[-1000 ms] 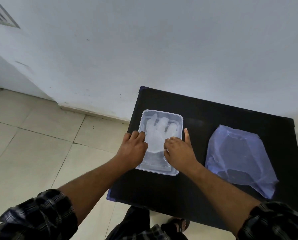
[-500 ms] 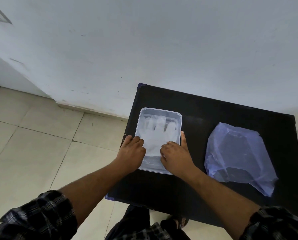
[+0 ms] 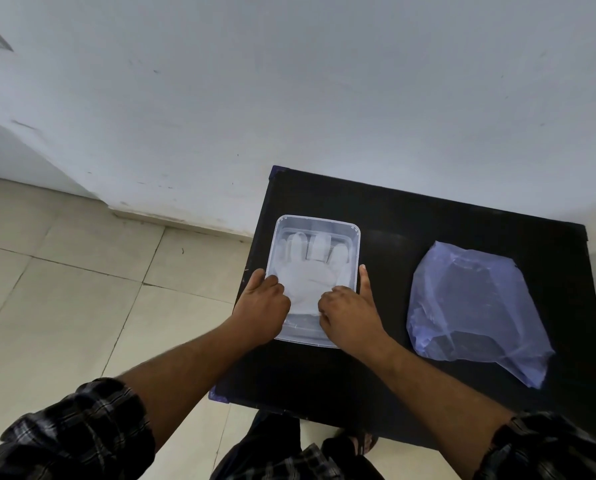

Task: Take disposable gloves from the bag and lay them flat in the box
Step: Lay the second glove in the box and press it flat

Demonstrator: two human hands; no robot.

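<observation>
A clear plastic box (image 3: 319,220) lies on the left part of the black table (image 3: 393,209). A translucent white disposable glove (image 3: 310,271) lies flat inside it, fingers pointing to the far end. My left hand (image 3: 262,303) has its fingers curled down on the glove's left side near the cuff. My right hand (image 3: 348,315) presses its curled fingers on the glove's right side, thumb stretched along the box's right rim. Both hands hide the cuff. The bluish plastic bag (image 3: 469,306) lies crumpled on the table to the right, apart from both hands.
The table stands against a white wall (image 3: 324,98). Beige floor tiles (image 3: 82,289) lie beyond the table's left edge, close to the box. My feet (image 3: 355,441) show below the table's near edge.
Both hands have slid back toward the near end of the box, uncovering more of the glove's palm and fingers. The bag has not moved.
</observation>
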